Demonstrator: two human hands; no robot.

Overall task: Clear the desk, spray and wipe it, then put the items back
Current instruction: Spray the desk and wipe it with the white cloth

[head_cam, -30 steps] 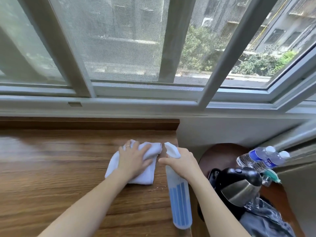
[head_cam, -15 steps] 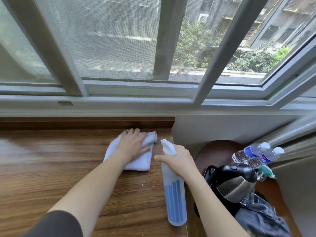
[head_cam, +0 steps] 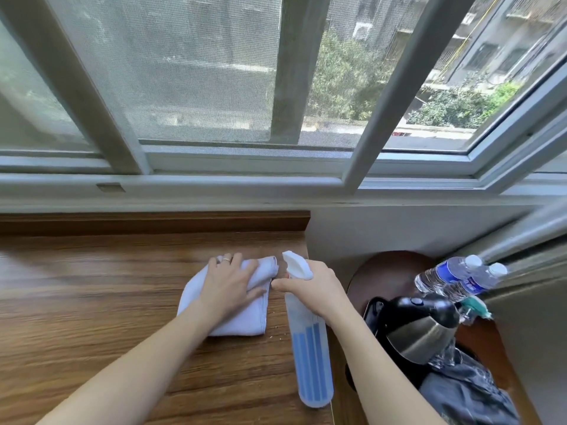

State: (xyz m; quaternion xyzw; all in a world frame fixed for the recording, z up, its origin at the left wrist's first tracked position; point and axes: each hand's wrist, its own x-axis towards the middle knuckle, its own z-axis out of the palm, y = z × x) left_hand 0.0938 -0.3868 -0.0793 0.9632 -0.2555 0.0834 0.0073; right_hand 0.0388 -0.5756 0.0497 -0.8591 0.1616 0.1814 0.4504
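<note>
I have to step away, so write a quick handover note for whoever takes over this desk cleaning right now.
Left hand: flat on the folded white cloth, near the wooden desk's right end.
Right hand: grips the translucent spray bottle with blue liquid, nozzle forward.
Done: the visible desk holds nothing else; black-and-steel kettle and two clear water bottles sit on the round brown side table.
Left: finish wiping, return items.

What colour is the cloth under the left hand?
White; the cloth shows best in the head view.
</note>
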